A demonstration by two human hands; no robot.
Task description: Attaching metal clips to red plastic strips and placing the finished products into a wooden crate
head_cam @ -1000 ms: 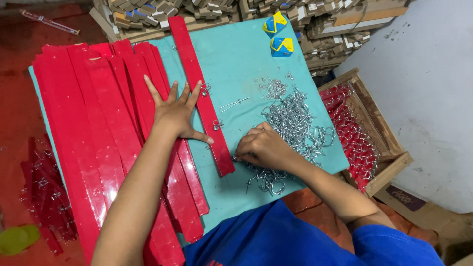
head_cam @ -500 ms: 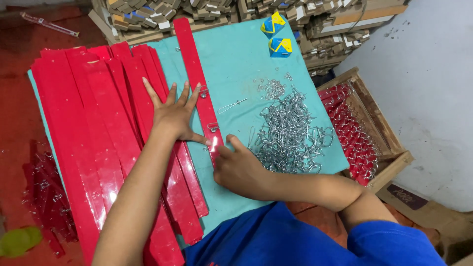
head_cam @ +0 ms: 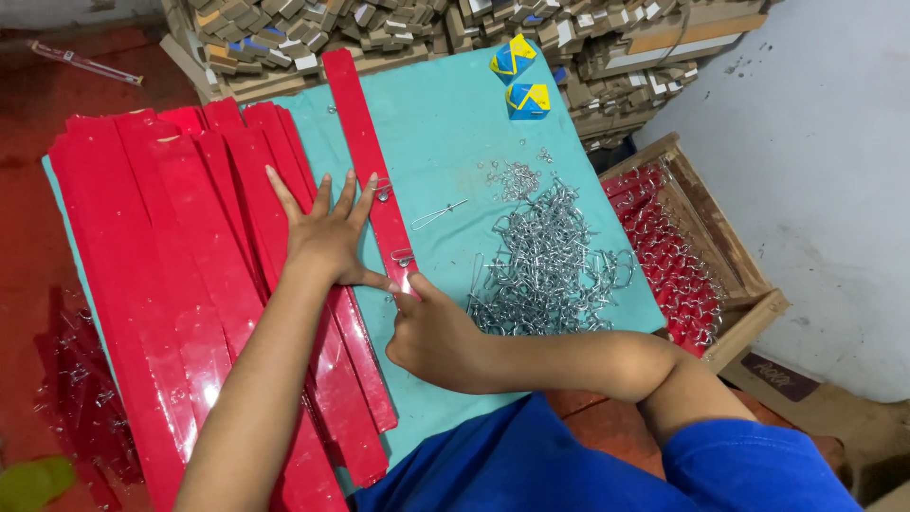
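The long, glossy red plastic strip (head_cam: 365, 152) lay on the teal cloth-covered work surface (head_cam: 445, 123), running from about 11 o'clock near the top edge down toward 6 o'clock at the hands. It was flat and narrow, and two small silver wire clips (head_cam: 402, 256) sat on its lower half, one above the other.

The step in hand appeared to be fitting a clip onto the strip. The left hand (head_cam: 327, 237) lay flat with fingers spread, pressing down on the strip and on the adjacent fanned stack of red plastic strips (head_cam: 161, 246) at 9 o'clock; it gripped nothing. The right hand (head_cam: 431, 332) was curled at the strip's lower end, thumb and forefinger pinched narrowly at the strip's edge just below the lower clip; whether a clip was between them could not be told.

Judged from this layout, the next move called for steady downward pressure from the left hand and a precise pinch from the right.

A loose heap of silver wire clips (head_cam: 550, 256) lay at 3 o'clock of the strip, near the right hand. Beyond it, at 3 o'clock, stood a wooden crate holding red clipped pieces (head_cam: 678, 256). Two small blue-and-yellow boxes (head_cam: 521, 81) sat at 1 o'clock, before stacked cardboard packets (head_cam: 379, 24).
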